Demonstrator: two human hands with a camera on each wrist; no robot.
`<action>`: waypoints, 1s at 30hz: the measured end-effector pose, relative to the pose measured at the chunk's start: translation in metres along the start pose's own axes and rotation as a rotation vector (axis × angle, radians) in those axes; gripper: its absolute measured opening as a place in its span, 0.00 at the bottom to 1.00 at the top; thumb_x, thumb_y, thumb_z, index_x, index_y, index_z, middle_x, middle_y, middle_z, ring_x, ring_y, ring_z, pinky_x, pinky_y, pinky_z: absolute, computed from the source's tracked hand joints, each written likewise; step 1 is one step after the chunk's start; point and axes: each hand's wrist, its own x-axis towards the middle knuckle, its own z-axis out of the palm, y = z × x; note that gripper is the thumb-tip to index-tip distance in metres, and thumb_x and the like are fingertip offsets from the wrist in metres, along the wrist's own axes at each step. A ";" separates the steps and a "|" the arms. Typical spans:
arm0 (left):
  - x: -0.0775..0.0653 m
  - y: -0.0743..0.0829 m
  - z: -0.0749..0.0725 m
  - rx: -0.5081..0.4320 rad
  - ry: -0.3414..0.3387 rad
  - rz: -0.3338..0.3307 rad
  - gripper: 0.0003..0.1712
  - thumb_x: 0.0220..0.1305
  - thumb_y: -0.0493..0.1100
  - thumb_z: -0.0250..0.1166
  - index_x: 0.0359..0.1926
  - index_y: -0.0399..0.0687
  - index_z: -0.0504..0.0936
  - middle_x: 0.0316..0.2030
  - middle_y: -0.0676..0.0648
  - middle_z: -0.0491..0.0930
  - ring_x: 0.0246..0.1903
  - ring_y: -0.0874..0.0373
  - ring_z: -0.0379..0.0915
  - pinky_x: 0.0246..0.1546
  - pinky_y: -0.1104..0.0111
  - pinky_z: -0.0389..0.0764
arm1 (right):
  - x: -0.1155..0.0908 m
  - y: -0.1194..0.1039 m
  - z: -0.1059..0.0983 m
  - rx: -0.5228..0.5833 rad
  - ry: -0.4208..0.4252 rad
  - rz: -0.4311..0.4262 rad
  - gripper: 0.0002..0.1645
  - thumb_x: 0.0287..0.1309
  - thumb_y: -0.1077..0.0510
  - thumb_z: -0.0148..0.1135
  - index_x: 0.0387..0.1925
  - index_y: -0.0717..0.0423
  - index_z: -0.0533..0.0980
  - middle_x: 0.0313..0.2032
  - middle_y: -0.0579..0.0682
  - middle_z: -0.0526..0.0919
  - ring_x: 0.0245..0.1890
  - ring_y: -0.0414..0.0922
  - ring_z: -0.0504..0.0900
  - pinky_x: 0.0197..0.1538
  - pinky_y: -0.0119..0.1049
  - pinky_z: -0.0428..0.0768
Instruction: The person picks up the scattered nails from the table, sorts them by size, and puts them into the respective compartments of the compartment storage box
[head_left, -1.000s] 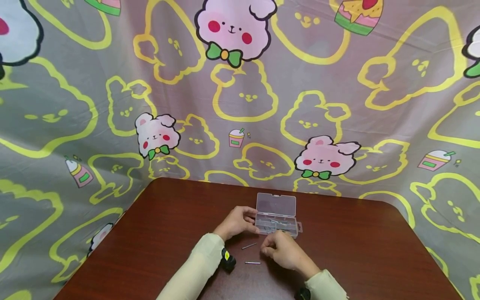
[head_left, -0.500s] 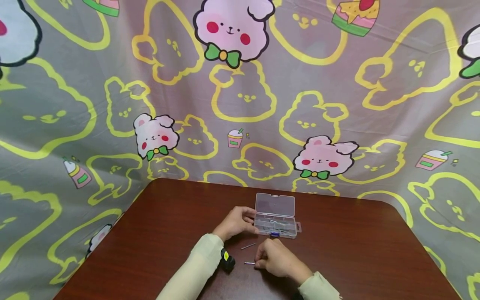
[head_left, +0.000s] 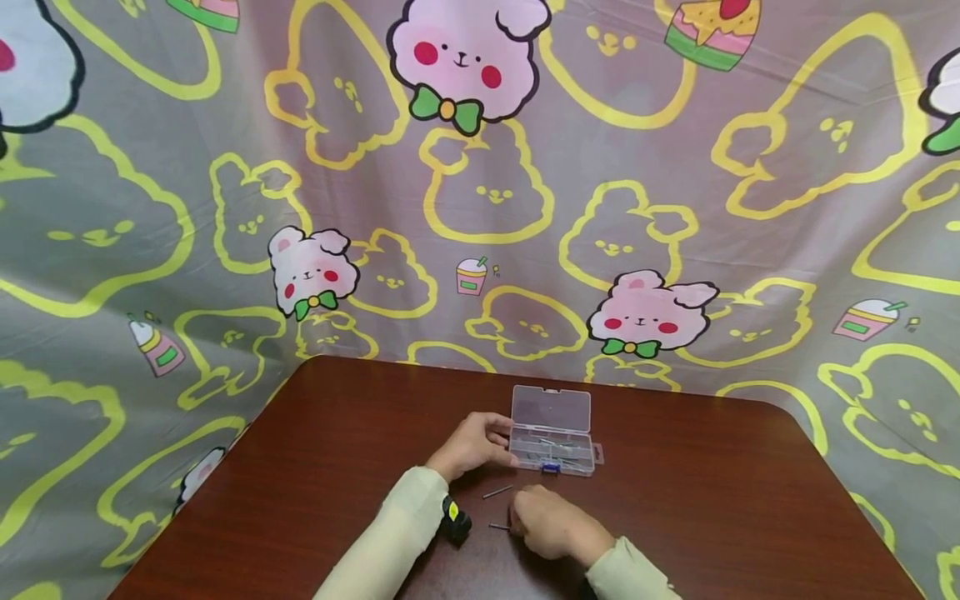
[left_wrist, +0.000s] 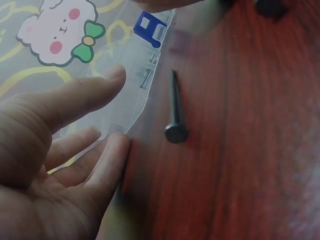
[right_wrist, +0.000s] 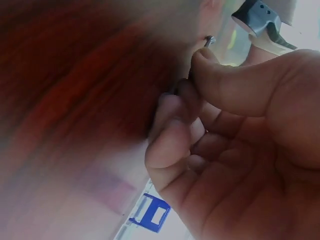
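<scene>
My right hand (head_left: 555, 521) pinches a nail (head_left: 498, 526) just above or on the table; in the right wrist view the nail's head (right_wrist: 210, 40) sticks out past the thumb and curled fingers. A clear plastic box (head_left: 551, 408) stands with its lid raised and several nails in its compartments. Against the box's left end rests my left hand (head_left: 472, 446), its thumb and fingers (left_wrist: 112, 155) extended rather than curled. Between the hands lies a second nail (left_wrist: 175, 107) on the wood, touched by neither hand.
A blue latch (head_left: 551, 468) hangs on the box's front, and a clear hanging tab (head_left: 598, 453) juts from its right end. The dark red wooden table (head_left: 360, 433) meets a cartoon-printed cloth (head_left: 510, 208) behind. A black wrist device (head_left: 455, 521) sits on the left sleeve.
My right hand has moved from the box's front edge toward me and left, and has taken hold of the nearer nail. The blue latch has come into sight. My left hand stays put.
</scene>
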 end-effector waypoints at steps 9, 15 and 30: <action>0.000 0.000 0.000 0.000 0.002 -0.015 0.36 0.47 0.33 0.81 0.59 0.38 0.80 0.53 0.43 0.80 0.47 0.48 0.79 0.41 0.60 0.83 | -0.004 0.011 -0.008 0.152 0.056 -0.050 0.15 0.59 0.73 0.61 0.27 0.50 0.74 0.23 0.37 0.72 0.23 0.32 0.67 0.28 0.30 0.71; -0.001 0.001 0.001 0.004 0.005 -0.004 0.36 0.47 0.32 0.81 0.59 0.38 0.80 0.52 0.43 0.81 0.46 0.49 0.79 0.41 0.61 0.83 | -0.006 0.018 -0.014 0.314 0.144 -0.032 0.13 0.62 0.72 0.61 0.27 0.53 0.78 0.22 0.39 0.76 0.22 0.31 0.72 0.27 0.30 0.73; 0.000 0.001 0.000 -0.006 0.005 0.005 0.36 0.45 0.31 0.81 0.58 0.36 0.80 0.51 0.43 0.81 0.45 0.50 0.79 0.40 0.63 0.83 | -0.013 0.037 -0.030 0.597 0.198 0.045 0.10 0.68 0.73 0.56 0.31 0.68 0.80 0.23 0.51 0.79 0.24 0.44 0.78 0.26 0.40 0.81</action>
